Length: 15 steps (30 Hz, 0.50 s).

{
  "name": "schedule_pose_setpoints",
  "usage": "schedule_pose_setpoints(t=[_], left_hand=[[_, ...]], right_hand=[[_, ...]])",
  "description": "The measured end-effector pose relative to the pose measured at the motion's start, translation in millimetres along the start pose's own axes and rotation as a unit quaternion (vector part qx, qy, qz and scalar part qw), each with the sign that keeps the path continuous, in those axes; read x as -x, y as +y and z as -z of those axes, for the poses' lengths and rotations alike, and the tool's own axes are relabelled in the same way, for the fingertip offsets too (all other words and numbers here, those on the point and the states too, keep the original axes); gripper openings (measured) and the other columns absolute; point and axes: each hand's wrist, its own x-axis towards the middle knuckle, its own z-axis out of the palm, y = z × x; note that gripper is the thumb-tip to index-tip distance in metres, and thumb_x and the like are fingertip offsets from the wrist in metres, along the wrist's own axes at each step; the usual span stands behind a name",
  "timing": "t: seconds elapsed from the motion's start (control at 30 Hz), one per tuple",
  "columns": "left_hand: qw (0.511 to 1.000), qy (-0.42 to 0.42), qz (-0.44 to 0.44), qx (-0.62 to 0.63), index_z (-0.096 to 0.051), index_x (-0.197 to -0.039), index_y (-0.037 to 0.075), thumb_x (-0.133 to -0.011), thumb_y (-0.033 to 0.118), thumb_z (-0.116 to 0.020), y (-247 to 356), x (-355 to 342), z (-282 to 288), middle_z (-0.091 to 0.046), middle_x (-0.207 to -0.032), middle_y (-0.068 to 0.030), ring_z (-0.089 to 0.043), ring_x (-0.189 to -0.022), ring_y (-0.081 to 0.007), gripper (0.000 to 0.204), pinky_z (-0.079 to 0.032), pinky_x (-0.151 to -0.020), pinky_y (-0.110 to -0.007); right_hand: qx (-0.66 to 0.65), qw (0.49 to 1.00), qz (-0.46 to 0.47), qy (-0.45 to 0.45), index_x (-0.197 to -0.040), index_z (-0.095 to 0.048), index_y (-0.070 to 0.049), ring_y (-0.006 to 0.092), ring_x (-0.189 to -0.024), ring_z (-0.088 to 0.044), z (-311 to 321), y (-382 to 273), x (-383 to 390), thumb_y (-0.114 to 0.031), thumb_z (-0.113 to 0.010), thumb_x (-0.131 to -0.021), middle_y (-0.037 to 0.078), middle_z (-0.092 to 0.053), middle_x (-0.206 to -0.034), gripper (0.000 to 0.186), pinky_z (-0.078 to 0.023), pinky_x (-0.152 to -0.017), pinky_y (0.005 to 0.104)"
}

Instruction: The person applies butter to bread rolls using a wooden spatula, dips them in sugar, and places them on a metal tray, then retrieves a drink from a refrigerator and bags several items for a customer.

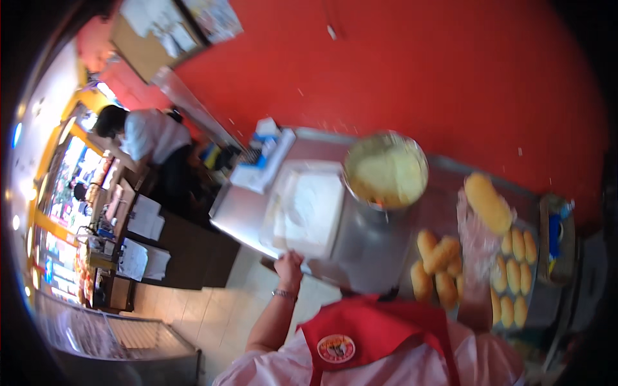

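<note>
My right hand point(475, 238), in a thin clear plastic glove, holds a long golden bread roll point(487, 203) above a tray point(534, 225) of smaller golden rolls. More large rolls point(444, 260) are piled just left of that hand, some lying across others. My left hand point(289, 262) is closed at the front edge of the metal table, close to the corner of a white tray point(333, 225). What its fingers hold, if anything, is hidden. White powder point(312, 199) lies in the white tray. A steel bowl point(385, 204) with pale yellow cream stands between my hands, farther back.
The steel table point(367, 251) runs along a red wall. Papers and a blue item point(261, 154) lie at its far left. A box point(557, 238) with blue and yellow things stands at the right end. Another person point(151, 141) bends over a counter at the left.
</note>
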Motion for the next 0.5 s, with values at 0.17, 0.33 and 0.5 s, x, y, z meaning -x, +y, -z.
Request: schedule_pose_setpoints(t=[0.17,0.33,0.5], left_hand=[[0.986,0.11,0.091,-0.083,-0.054,-0.079,0.002,-0.09,0.007,-0.055,56,-53,-42,-0.053,-0.064,-0.0041,-0.052,-0.052,-0.0145,0.013,-0.049,-0.05,-0.03],[0.99,-0.017,0.143,0.001,-0.052,-0.087,-0.003,-0.084,-0.001,-0.061,46,-113,10,-0.059,-0.068,-0.012,-0.062,-0.059,-0.0233,0.01,-0.057,-0.056,-0.037],[0.98,-0.009,0.193,-0.046,-0.05,-0.088,-0.003,-0.084,0.0,-0.062,80,-124,43,-0.059,-0.069,-0.0114,-0.063,-0.061,-0.0233,0.014,-0.058,-0.056,-0.038]], right_hand=[[-0.025,0.99,0.032,-0.133,-0.134,-0.048,-0.007,0.0305,-0.122,-0.051,-62,1,-4,-0.056,-0.062,-0.084,0.015,-0.055,-0.13,0.071,-0.043,-0.101,0.0463],[-0.027,0.978,0.067,-0.194,-0.136,-0.046,-0.005,0.032,-0.126,-0.048,-111,50,11,-0.056,-0.062,-0.084,0.018,-0.054,-0.133,0.074,-0.043,-0.102,0.0471],[-0.113,0.966,0.157,-0.172,-0.141,-0.039,-0.002,0.0406,-0.134,-0.037,-137,132,37,-0.053,-0.062,-0.085,0.024,-0.042,-0.141,0.079,-0.036,-0.11,0.0536]])
